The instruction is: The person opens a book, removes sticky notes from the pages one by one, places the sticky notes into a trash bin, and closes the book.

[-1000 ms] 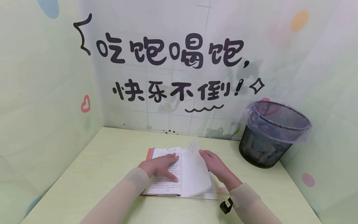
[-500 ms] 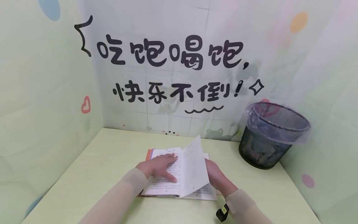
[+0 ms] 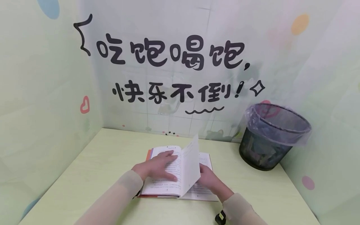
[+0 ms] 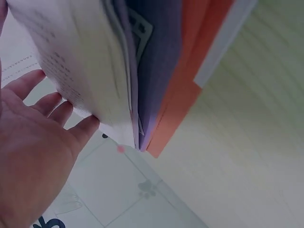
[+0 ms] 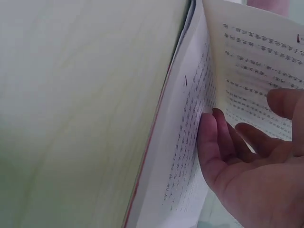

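An open book [image 3: 160, 190] with printed pages lies on the table, its orange and purple cover [image 4: 178, 114] edge showing at the left. My left hand [image 3: 157, 167] rests on the left page with fingers spread. The left wrist view has its fingertips against the paper. One leaf [image 3: 190, 170] stands up from the spine, leaning over the right half. Behind that leaf is my right hand [image 3: 210, 180], its fingers partly hidden in the head view. In the right wrist view, its loosely bent fingers [image 5: 209, 137] touch the right page, and the thumb overlaps the raised leaf.
A dark mesh waste bin [image 3: 260, 151] with a clear plastic liner stands at the back right of the pale table [image 3: 112, 156]. Printed wall sheets enclose the back and both sides. Black wristbands [image 3: 220, 217] show at the cuffs.
The leaf has swung up and leftward toward the spine, uncovering print on the right page. My right hand has moved left and down behind it. The left hand has shifted slightly left.
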Demonstrator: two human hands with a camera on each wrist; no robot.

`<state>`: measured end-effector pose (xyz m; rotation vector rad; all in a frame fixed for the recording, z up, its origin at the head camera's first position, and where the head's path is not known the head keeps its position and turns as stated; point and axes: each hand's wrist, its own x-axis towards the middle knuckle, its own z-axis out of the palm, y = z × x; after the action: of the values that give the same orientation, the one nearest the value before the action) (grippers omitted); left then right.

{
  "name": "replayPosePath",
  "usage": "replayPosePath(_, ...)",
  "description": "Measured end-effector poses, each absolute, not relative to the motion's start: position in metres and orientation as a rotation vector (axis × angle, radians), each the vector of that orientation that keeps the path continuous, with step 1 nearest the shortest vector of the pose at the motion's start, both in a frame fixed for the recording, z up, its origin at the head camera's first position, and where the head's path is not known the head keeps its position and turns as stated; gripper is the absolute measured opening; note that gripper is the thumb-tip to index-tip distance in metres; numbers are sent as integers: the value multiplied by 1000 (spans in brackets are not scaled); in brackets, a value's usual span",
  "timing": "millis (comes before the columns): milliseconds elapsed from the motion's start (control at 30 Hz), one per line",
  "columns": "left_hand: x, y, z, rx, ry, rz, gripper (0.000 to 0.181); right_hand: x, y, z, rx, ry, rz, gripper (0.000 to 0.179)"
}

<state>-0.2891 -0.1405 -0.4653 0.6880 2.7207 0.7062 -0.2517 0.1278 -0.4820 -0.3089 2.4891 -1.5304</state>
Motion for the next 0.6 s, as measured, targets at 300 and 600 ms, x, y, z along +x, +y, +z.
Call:
replayPosePath(300,-295,-174,-470,645,2724,699,110,-249,115,-480,-399,2660,-1240,50)
replayPosePath(600,-291,-202,-479,628,2678,780,111,-239,104,-478,-484,2743,-986,73)
